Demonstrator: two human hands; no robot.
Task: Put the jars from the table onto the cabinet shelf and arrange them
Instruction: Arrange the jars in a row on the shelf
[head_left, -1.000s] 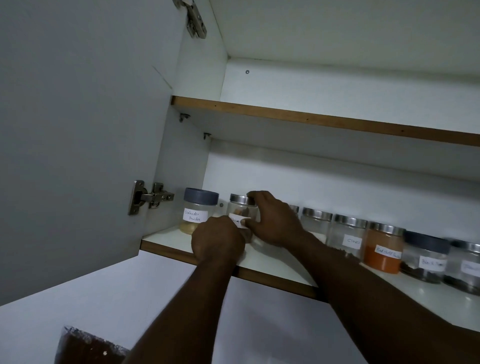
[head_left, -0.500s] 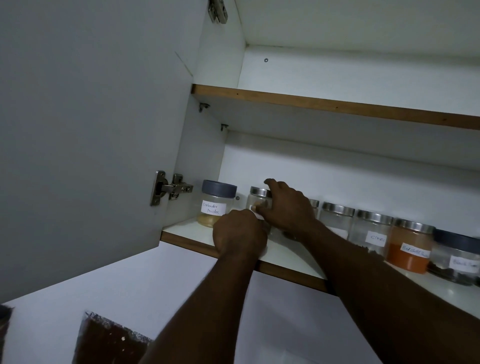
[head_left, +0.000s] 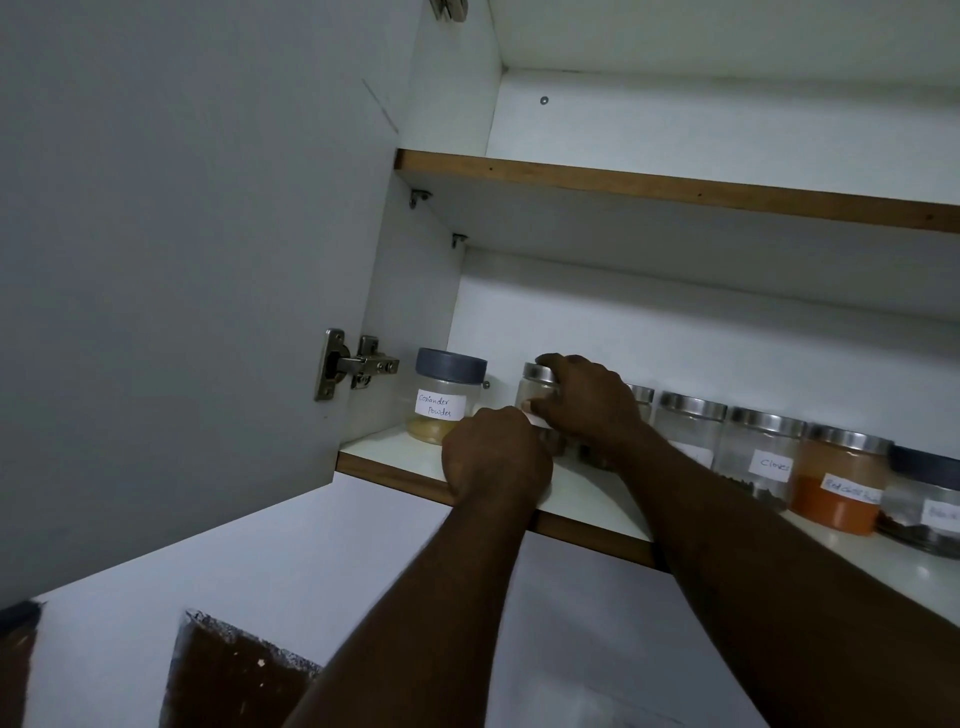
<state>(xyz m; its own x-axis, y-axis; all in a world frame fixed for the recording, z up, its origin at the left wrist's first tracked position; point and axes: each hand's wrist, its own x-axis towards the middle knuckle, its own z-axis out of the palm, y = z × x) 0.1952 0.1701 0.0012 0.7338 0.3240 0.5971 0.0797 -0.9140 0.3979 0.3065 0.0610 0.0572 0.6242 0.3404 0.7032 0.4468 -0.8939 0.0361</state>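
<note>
Both hands grasp one clear, steel-lidded glass jar (head_left: 535, 391) on the white cabinet shelf (head_left: 387, 451): right hand (head_left: 589, 402) over its lid, left hand (head_left: 493, 460) at its base. Best slide it gently toward nine o'clock, upright, label outward, beside the grey-lidded coriander powder jar (head_left: 445, 396).

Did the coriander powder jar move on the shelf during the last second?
No. The coriander powder jar stands equally close to the door hinge; only the view shifted.

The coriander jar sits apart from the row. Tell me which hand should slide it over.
Left, probably. The left hand is right beside the coriander jar; the right hand is wrapped around the steel-lidded jar.
</note>
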